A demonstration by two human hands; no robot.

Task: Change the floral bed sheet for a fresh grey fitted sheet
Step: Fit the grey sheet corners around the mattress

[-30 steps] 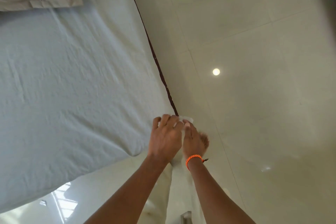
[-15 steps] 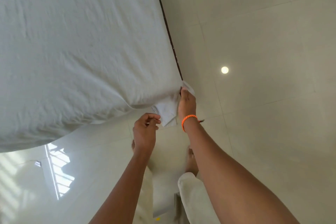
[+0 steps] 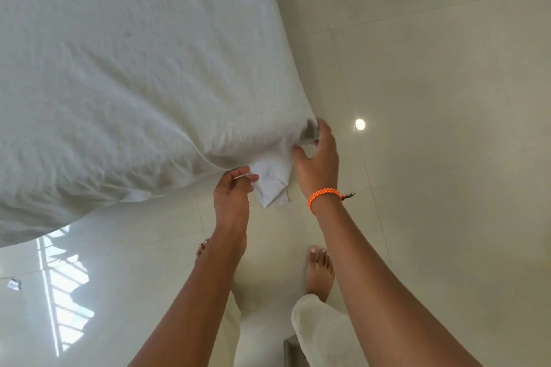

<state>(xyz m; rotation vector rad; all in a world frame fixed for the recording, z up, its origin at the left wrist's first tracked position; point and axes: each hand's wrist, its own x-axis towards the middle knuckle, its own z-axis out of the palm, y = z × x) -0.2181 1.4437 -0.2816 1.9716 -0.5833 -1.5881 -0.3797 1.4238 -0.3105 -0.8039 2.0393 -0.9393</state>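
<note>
The grey fitted sheet (image 3: 134,68) covers the mattress and fills the upper left of the head view. Its loose corner flap (image 3: 272,180) hangs down off the mattress corner. My left hand (image 3: 232,197) pinches the flap's left edge between thumb and fingers. My right hand (image 3: 317,162), with an orange bracelet on the wrist, is at the right side of the corner; its fingertips curl round bunched sheet fabric just above the flap. No floral sheet is in view.
Glossy pale floor tiles (image 3: 432,98) spread to the right and below the bed. My bare feet (image 3: 320,271) stand just under the corner. A small scrap (image 3: 14,284) lies on the floor at the far left.
The view has dropped down toward the floor. My left hand has come up from below and taken hold of the flap. My right hand has shifted to the corner's right side.
</note>
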